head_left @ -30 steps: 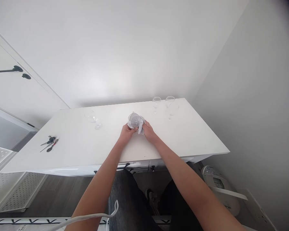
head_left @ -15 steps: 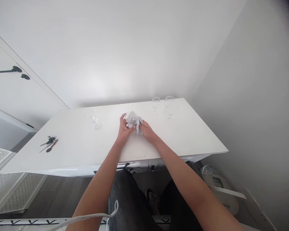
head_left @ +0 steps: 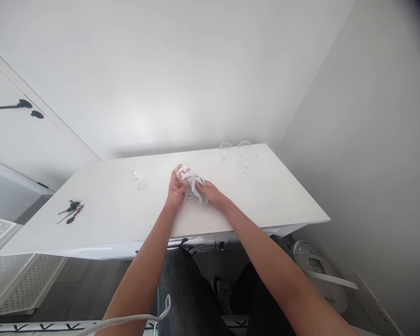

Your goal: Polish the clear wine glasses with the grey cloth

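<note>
My left hand is closed around the bowl of a clear wine glass, held just above the white tabletop. In my right hand is a light grey cloth, bunched and pressed against the glass's lower right side near the stem and foot. The cloth hides part of the stem. Both hands are close together over the middle of the table.
Several wine glasses stand at the back right of the white table. Another glass lies on its side at left. A bunch of keys rests near the left end. A white cable crosses my left forearm.
The cloth has come out of the glass's bowl and now lies against its outside, lower down. My left hand has shifted slightly left with the glass, which shows more of its foot.
</note>
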`<state>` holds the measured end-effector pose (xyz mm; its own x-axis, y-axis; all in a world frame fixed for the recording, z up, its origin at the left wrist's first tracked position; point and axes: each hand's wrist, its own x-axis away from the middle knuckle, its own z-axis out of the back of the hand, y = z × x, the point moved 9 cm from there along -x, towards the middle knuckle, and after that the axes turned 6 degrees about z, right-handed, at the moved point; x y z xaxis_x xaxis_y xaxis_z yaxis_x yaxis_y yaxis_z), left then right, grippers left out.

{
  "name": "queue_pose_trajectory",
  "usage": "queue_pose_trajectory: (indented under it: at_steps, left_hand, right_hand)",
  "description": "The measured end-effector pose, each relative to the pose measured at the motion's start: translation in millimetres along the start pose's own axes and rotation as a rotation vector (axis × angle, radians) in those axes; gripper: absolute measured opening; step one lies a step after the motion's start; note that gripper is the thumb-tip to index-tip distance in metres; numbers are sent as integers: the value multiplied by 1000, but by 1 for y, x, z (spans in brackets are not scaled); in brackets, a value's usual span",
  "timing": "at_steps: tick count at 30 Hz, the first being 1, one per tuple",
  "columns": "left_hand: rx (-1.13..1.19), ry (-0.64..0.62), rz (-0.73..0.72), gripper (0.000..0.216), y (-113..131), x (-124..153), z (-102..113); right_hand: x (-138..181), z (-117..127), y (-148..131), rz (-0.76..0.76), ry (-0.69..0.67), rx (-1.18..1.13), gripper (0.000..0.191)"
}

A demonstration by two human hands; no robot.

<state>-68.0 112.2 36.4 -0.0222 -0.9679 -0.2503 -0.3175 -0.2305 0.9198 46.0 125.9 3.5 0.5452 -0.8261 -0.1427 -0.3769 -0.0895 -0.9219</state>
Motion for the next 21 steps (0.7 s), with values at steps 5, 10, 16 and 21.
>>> queue_pose_trajectory:
  at_steps: [5,10,16,21]
  left_hand:
    - [28,-34,45,83,-3,1,-4]
    - [83,-16,57,70,-2,2,-1]
    - [80,-6,-40,70,9,4,1]
    - [55,-21,-35,72,9,5,1]
  right_hand:
    - [1,-3,4,-66,-28,-65,51]
    - [1,-1,-1,-54,-10,-100,50]
    - [2,7,-15,101,62,156,42]
    - [6,-1,-28,305,59,591,29]
